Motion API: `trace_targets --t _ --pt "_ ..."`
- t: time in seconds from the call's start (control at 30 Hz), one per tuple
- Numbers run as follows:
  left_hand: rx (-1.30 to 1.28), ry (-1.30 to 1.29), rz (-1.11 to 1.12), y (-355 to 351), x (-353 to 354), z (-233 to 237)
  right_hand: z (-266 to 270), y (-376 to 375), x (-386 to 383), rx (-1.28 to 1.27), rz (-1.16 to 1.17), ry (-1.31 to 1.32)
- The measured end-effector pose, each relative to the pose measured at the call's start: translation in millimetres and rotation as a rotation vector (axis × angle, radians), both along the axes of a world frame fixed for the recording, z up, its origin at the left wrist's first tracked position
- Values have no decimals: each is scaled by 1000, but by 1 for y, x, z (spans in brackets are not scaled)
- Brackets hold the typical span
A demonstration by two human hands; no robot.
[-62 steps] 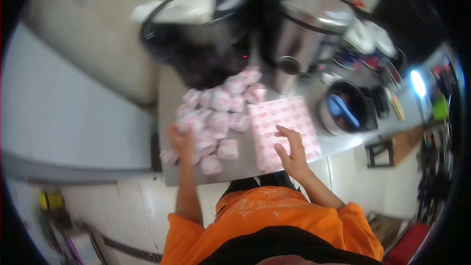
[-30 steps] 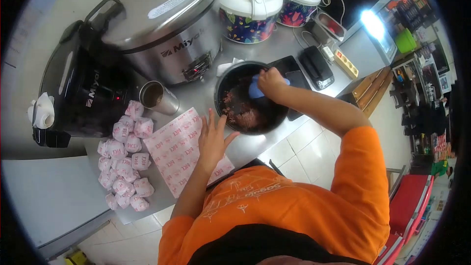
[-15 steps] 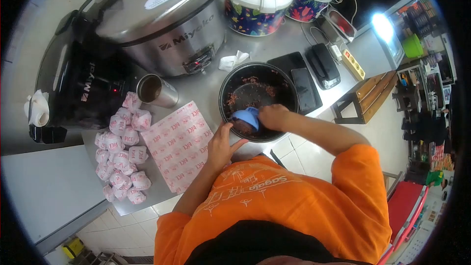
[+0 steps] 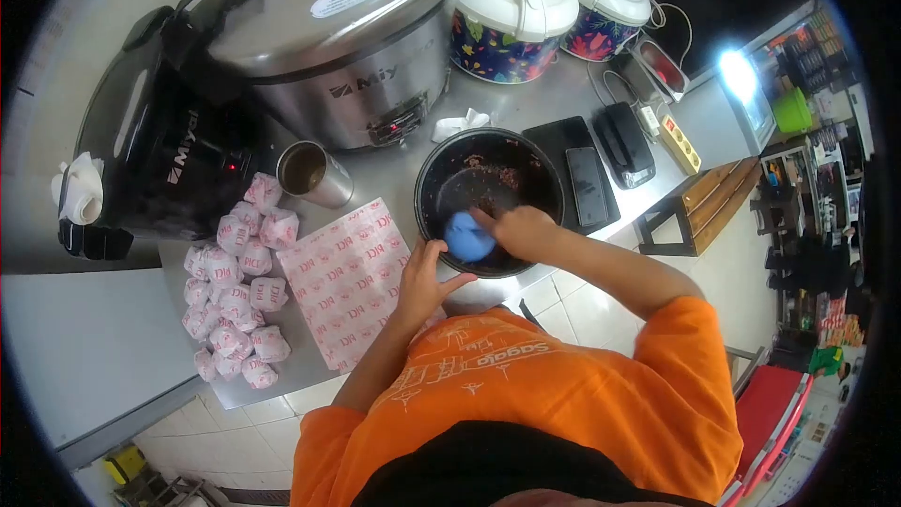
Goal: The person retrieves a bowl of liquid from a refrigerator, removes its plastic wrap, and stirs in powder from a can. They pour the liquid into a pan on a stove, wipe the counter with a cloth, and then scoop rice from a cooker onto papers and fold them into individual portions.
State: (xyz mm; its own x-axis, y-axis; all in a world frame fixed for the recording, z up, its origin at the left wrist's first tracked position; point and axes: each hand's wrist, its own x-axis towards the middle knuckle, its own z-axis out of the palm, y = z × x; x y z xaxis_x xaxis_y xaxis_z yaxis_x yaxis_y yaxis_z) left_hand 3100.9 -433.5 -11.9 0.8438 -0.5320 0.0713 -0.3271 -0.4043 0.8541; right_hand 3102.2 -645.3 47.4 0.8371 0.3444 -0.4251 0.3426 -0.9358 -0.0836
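A dark round pot (image 4: 449, 169) stands near the table's front edge, with reddish-brown rice grains stuck to its inside. My left hand (image 4: 420, 284) grips the pot's near-left rim, thumb spread along the outside. Inside the pot, my right hand (image 4: 526, 231) is closed on a blue scoop (image 4: 467, 238), pressed low against the near-left wall. What the scoop holds is hidden. Left of the pot lies a stack of printed wrapping paper (image 4: 343, 277). Beyond it are several paper-wrapped bundles (image 4: 225, 269) in a pile, and a steel cup (image 4: 328, 186) stands behind the paper.
A large steel rice cooker (image 4: 375, 75) and a black one (image 4: 188, 164) stand at the back left. Two floral rice cookers (image 4: 507, 38) are behind the pot. To its right lie a phone (image 4: 587, 186), a black device (image 4: 622, 145) and a power strip (image 4: 679, 144).
The scoop has turned over in the pot, its rounded outside now facing up, and my right hand has shifted slightly left. My left hand stays on the rim. The view has shifted a little.
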Motion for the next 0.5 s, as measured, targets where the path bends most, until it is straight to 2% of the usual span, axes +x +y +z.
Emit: trace_targets --t 0.07,0.2,0.3,0.37,0.4,0.47,0.5 --pt "-28 -39 -3 1 -2 3 5 -8 -3 -42 25 28" --pt "-42 -56 7 -5 -8 1 38 -17 39 -199 33 -198" --pt "-66 -87 8 -10 -9 2 23 0 66 -232 106 -204" --pt "2 -80 42 -14 -12 1 1 10 75 -326 -63 -87" --pt "-6 -76 44 -14 -11 0 -4 7 77 -334 -60 -85" --pt "-30 -55 34 -11 -8 1 -9 2 78 -550 32 -63" --pt "-37 -52 36 -6 -2 3 -16 -6 76 -557 20 17"
